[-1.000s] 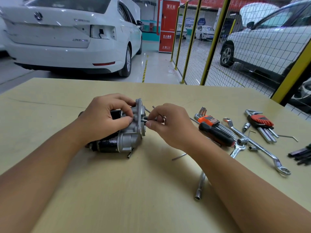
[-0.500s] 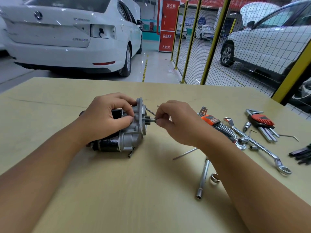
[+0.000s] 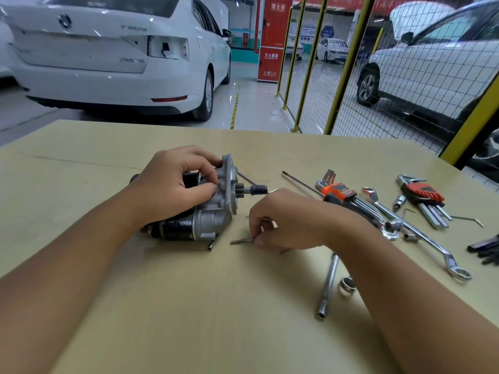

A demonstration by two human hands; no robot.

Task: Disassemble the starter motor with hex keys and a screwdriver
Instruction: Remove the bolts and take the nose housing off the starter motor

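Steadying the motor, thin rod at the right fingertips

Tabletop [image 3: 189, 306]: tan sheet; starter motor toward the left, loose tools spread on the right.

Starter motor [image 3: 205, 209]: lies on its side, long axis running left–right, dark body to the left, grey flanged nose to the right. A short pinion shaft [image 3: 252, 189] sticks out of the nose, pointing right.

Left hand [image 3: 175, 188]: grip wrapped over the top of the motor just behind the flange, fingers curled on the housing, pinning it down.

Right hand [image 3: 286, 220]: low on the tabletop, just right of the nose and below the shaft; grip pinching a thin metal rod [image 3: 241, 241]. Whether it is a hex key or a long bolt, I cannot tell. The rod lies nearly flat, its free end pointing left toward the motor's lower front edge.

Judgement: the right hand is nearer the nose face, so the next move probably travels leftward along the motor's axis.

Hex key sets [image 3: 340, 193] lie well apart to the right.
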